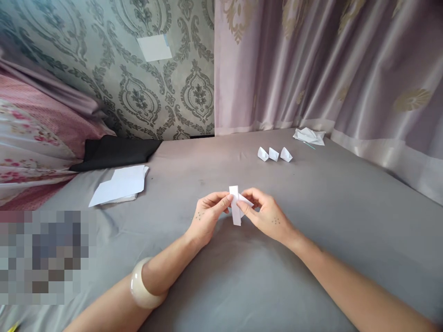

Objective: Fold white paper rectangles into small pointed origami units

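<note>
Between my two hands, above the grey sheet, is a small piece of folded white paper (236, 216). It has a narrow upright strip and a pointed flap sticking out to the right. My left hand (207, 214) pinches the strip's left edge between thumb and fingers. On the other side, my right hand (268, 214) grips the flap, its thumb lying on the front of the paper. The fingertips behind the paper are partly hidden. Farther back stand three small folded white paper pieces (273, 154) in a row.
Stacked white paper sheets (119, 186) lie at the left on the grey sheet (194, 170), near a folded black cloth (117, 151). Crumpled white paper (309, 136) sits at the back right beside a thin greenish stick (309, 145). Curtains (277, 69) and a patterned wall border the back.
</note>
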The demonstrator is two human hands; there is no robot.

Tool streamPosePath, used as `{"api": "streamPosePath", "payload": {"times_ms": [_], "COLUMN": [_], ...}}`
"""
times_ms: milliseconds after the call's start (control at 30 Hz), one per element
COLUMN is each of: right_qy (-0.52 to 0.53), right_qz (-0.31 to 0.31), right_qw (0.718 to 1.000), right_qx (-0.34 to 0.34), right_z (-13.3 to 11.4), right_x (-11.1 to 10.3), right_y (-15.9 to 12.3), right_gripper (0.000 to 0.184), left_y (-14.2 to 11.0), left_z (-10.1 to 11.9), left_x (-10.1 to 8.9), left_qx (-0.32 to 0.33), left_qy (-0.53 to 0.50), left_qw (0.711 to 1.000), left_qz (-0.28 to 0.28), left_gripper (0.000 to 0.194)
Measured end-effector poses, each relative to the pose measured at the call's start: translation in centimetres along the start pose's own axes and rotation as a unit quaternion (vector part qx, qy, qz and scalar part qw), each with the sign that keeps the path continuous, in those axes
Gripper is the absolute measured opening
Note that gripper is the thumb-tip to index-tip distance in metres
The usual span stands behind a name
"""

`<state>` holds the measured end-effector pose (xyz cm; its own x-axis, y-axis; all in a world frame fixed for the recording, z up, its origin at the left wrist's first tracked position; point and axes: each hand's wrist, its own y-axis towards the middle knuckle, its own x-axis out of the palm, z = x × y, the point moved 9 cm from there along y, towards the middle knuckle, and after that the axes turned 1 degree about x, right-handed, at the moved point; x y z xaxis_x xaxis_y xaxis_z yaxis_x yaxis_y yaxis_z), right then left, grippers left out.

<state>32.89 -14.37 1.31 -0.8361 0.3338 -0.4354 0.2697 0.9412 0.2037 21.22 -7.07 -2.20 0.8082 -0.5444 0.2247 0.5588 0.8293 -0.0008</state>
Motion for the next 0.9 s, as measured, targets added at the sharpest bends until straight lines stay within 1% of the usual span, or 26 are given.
{"api": "streamPosePath", "payload": {"times_ms": [33, 100, 167, 200, 333, 433, 633, 767, 900], "right_qy": [-0.026, -0.076, -0.117, -0.133, -0.175, -0.206, -0.275, -0.304, -0.311], "right_qz": [0.043, 0.12, 0.156, 0.161, 0.15, 0.146, 0.151, 0.166, 0.196], "right_qw": [0.998, 0.986, 0.971, 0.966, 0.954, 0.944, 0.92, 0.907, 0.896], "right_qx": [-0.025, -0.088, -0.139, -0.155, -0.191, -0.213, -0.234, -0.238, -0.248], "right_z": [-0.4, -1.6, -2.6, -3.0, -4.0, -4.4, -4.2, -4.3, -4.7], "right_x": [-0.6, -1.4, -1.5, -1.3, -0.5, 0.0, 0.6, 0.8, 0.7], "right_y": [-0.2, -0.7, -1.3, -1.5, -1.7, -1.9, -2.2, -2.4, -2.5], "right_gripper": [0.012, 0.009, 0.004, 0.001, 0.009, 0.018, 0.037, 0.041, 0.04], "left_y": [-0.1, -0.2, -0.3, -0.4, -0.6, -0.7, -0.5, -0.4, -0.5], "left_z": [0.0, -0.1, -0.2, -0.2, -0.1, -0.1, -0.3, -0.3, 0.0], "left_x": [0.0, 0.0, 0.2, 0.3, 0.7, 1.1, 0.9, 0.8, 0.8], "left_qx": [-0.003, -0.011, -0.018, -0.019, -0.014, -0.011, -0.003, 0.012, 0.022], "left_qy": [-0.003, -0.013, -0.026, -0.033, -0.057, -0.074, -0.091, -0.1, -0.103], "left_qw": [1.0, 1.0, 0.999, 0.999, 0.998, 0.997, 0.996, 0.995, 0.994], "left_qz": [0.005, 0.006, 0.003, 0.002, -0.007, -0.02, -0.014, -0.016, -0.01], "left_gripper": [0.02, 0.021, 0.023, 0.023, 0.021, 0.022, 0.024, 0.024, 0.024]}}
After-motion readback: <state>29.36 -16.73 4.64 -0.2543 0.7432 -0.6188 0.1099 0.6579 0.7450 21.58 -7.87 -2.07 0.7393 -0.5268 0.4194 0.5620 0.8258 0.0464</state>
